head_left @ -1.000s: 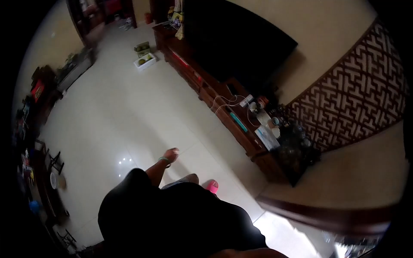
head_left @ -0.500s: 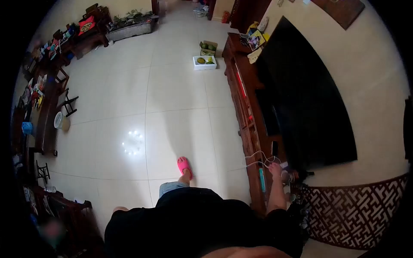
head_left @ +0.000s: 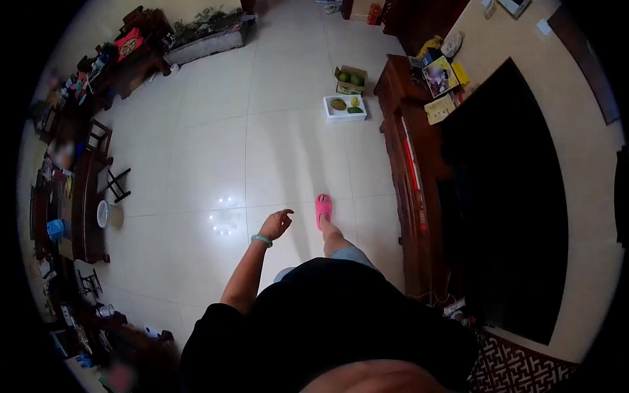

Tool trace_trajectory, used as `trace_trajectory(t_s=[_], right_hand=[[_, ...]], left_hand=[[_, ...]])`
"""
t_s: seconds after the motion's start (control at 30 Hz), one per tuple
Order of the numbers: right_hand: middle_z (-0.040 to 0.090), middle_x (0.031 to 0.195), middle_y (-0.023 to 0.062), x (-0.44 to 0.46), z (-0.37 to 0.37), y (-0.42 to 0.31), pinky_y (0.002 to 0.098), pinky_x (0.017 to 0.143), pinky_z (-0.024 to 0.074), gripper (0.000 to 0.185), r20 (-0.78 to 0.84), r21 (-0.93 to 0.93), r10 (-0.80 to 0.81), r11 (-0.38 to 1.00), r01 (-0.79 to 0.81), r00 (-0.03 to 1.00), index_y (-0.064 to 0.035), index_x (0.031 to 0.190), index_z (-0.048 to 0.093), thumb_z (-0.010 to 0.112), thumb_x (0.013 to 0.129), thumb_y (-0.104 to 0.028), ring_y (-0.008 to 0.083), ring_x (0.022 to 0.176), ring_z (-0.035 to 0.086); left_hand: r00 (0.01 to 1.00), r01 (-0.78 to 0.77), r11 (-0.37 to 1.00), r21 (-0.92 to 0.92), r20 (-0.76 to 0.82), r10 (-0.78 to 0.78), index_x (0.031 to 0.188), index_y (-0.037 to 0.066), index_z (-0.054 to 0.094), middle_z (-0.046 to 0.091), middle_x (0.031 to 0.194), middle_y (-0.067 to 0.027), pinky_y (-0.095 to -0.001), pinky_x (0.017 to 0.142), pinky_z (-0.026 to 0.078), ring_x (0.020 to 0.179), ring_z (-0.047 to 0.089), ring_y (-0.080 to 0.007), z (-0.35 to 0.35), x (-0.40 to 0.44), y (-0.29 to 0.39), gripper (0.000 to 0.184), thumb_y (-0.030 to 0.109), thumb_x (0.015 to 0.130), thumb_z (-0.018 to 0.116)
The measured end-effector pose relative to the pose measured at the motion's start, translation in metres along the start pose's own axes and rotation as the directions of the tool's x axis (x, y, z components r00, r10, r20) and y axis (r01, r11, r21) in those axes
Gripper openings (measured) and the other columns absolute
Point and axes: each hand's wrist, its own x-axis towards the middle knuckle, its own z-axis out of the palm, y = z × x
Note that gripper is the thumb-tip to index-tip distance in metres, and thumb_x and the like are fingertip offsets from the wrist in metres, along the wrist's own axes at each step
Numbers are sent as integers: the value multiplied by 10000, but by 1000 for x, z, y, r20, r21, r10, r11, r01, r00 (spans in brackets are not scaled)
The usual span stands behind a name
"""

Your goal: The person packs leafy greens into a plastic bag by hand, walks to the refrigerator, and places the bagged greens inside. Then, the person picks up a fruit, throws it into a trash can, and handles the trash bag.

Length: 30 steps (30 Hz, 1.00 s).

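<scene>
My left hand (head_left: 276, 224) hangs in front of my body above the tiled floor (head_left: 196, 164), with a pale green bangle (head_left: 262, 240) on its wrist. Its fingers are loosely bent and slightly apart, and I see nothing held in them. My right hand is out of sight, hidden by my body or outside the view. One foot in a pink slipper (head_left: 324, 211) is planted ahead on the tiles, to the right of the left hand.
Along the right runs a wooden TV cabinet (head_left: 392, 121) beneath a large dark television (head_left: 511, 196). A white foam box (head_left: 344, 118) with fruit and a cardboard box (head_left: 351, 77) stand on the floor ahead. At left are a bucket (head_left: 113, 216), a folding stool (head_left: 118, 185) and wooden furniture.
My right hand, earlier by the white cable on the cabinet, has left the view. The left hand has come into sight. The body has moved forward, and the fruit boxes appear farther right.
</scene>
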Motion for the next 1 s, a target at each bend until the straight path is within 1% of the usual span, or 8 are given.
trace_trajectory(t_s=[0.17,0.23,0.33,0.53,0.67,0.77,0.83,1.0], right_hand=[[617,793,101,151,-106,-104,345,616,481,206,78,-108,-69,991,77,995,-9,966,584,546,794,-115,231,681,593],[621,786,95,226,-165,-180,343,603,481,193,49,-167,-198,965,204,979,-8,949,587,540,798,-119,225,666,596],[627,776,87,363,-235,-312,339,585,482,177,-55,-87,-380,923,374,924,-7,924,591,532,804,-124,216,645,600],[637,759,72,458,-402,-661,301,569,488,192,-187,601,-550,591,538,814,-17,971,585,552,801,-100,164,663,618],[646,818,70,502,-434,-755,307,646,490,213,-306,329,-752,492,806,584,-29,981,602,583,784,-107,155,758,617],[607,1020,132,520,-417,-734,278,682,488,399,-118,311,-549,771,556,827,-20,1141,508,618,764,-95,193,797,610],[568,1091,202,471,-435,-721,401,840,444,567,-208,-263,-537,836,482,818,-28,1160,481,699,679,-235,325,1020,544],[567,1043,195,481,-473,-730,412,818,441,469,11,-166,-104,981,104,995,-26,1114,503,634,742,-281,308,978,538]], left_hand=[[879,424,890,-166,-159,-449,1006,53,572,601,715,-71,-291,578,485,647,589,-154,-29,69,-146,200,60,814,517],[641,629,330,-704,228,-733,818,60,591,590,692,-81,-347,521,474,599,570,-200,-42,30,-297,75,40,794,524],[-75,578,-105,-809,76,-994,971,55,514,552,688,-148,-425,494,447,558,555,-280,-44,8,-264,161,116,836,452],[3,713,-109,-693,159,-987,950,69,558,579,679,-110,-369,485,453,564,573,-227,-129,81,-251,160,113,816,483],[127,761,37,-647,92,-988,936,78,587,597,672,-85,-331,478,457,568,584,-191,-229,255,-288,160,111,803,504],[273,743,267,-614,-86,-958,926,85,608,611,668,-66,-303,474,460,571,593,-165,-330,411,-315,162,109,793,520],[459,594,469,-654,-203,-865,919,89,623,620,664,-53,-285,470,463,573,599,-147,-392,554,-298,163,108,786,530],[908,146,865,-480,-282,-310,1113,81,524,647,741,-91,-285,572,486,643,619,-155,-492,901,-74,337,49,777,528]])
